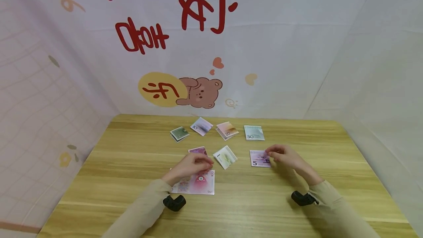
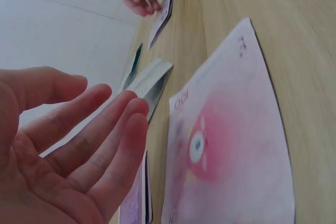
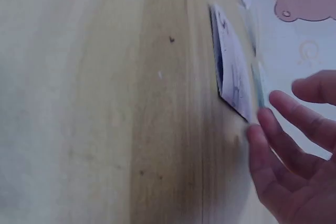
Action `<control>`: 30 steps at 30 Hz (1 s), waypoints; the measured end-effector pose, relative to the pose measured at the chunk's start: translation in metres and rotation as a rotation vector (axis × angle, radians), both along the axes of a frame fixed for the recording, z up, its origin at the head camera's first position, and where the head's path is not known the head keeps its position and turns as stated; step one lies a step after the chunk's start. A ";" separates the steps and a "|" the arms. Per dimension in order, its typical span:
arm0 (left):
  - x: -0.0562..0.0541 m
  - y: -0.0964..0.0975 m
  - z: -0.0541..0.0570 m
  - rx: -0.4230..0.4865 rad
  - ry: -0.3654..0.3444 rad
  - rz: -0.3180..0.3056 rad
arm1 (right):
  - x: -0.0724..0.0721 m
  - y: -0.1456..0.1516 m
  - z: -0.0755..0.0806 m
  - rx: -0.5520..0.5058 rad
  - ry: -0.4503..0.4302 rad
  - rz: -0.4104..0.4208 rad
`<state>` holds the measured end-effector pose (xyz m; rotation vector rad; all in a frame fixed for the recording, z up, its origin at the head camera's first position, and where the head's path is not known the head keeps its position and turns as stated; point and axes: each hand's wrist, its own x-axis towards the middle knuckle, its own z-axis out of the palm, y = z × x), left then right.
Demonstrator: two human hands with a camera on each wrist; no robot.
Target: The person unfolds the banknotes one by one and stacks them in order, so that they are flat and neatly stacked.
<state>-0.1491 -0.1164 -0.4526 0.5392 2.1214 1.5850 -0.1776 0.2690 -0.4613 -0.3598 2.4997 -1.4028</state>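
My left hand (image 1: pixel 189 167) hovers over a flat pink 100 banknote (image 1: pixel 202 187), its fingers loosely bent and empty in the left wrist view. Just beyond those fingers lies a folded purple-red banknote (image 1: pixel 198 150), partly covered by the hand. A folded 1 banknote (image 1: pixel 225 157) sits to the right of the left fingertips. Over on the right, my right hand (image 1: pixel 286 156) has its fingertips at the right edge of a folded purple 5 banknote (image 1: pixel 259 158). In the right wrist view the right fingers are spread and relaxed, with nothing pinched between them.
Along the back of the wooden table (image 1: pixel 244 208) lie a folded green note (image 1: pixel 180 133), a 10 note (image 1: pixel 201 126), a 20 note (image 1: pixel 227 130) and a 50 note (image 1: pixel 254 133). Behind them hangs a white cloth (image 1: pixel 281 65) printed with a bear. Each wrist carries a black device.
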 end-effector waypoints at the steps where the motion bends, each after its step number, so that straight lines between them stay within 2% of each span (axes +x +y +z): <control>1: 0.000 0.002 0.000 0.005 0.002 -0.005 | -0.002 0.000 -0.001 0.012 0.019 -0.008; 7: -0.001 0.018 -0.003 0.033 -0.012 -0.007 | -0.019 -0.002 -0.010 0.083 0.132 -0.051; 13: -0.002 0.035 -0.005 0.121 -0.097 0.014 | -0.035 -0.007 -0.014 0.120 0.161 -0.065; 20: -0.003 0.052 -0.012 0.164 -0.133 0.029 | -0.053 -0.013 -0.020 0.169 0.208 -0.090; 25: -0.004 0.066 -0.016 0.151 -0.130 0.073 | -0.063 -0.018 -0.024 0.171 0.251 -0.113; 30: -0.009 0.083 -0.015 0.090 -0.054 0.115 | -0.069 -0.020 -0.030 0.179 0.269 -0.166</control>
